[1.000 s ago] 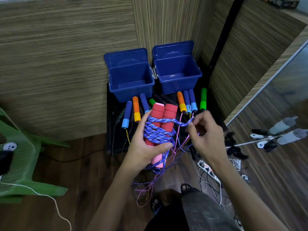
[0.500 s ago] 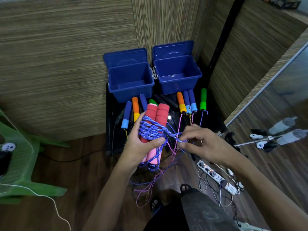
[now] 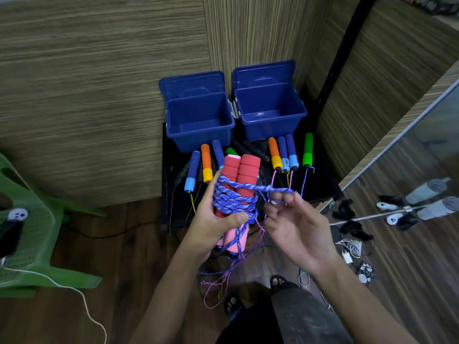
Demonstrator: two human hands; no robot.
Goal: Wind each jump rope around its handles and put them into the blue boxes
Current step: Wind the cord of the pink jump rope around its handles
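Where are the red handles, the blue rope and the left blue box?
red handles (image 3: 244, 173), head view, upper foam.
blue rope (image 3: 233, 201), head view, wound coils.
left blue box (image 3: 202, 139), head view, front wall.

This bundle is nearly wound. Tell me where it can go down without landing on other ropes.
Both blue boxes, left and right, stand open and look empty. The black mat in front of them is crowded with loose handles and cords; only its right edge beyond the green handle is bare. The wood floor between mat and green chair is free.
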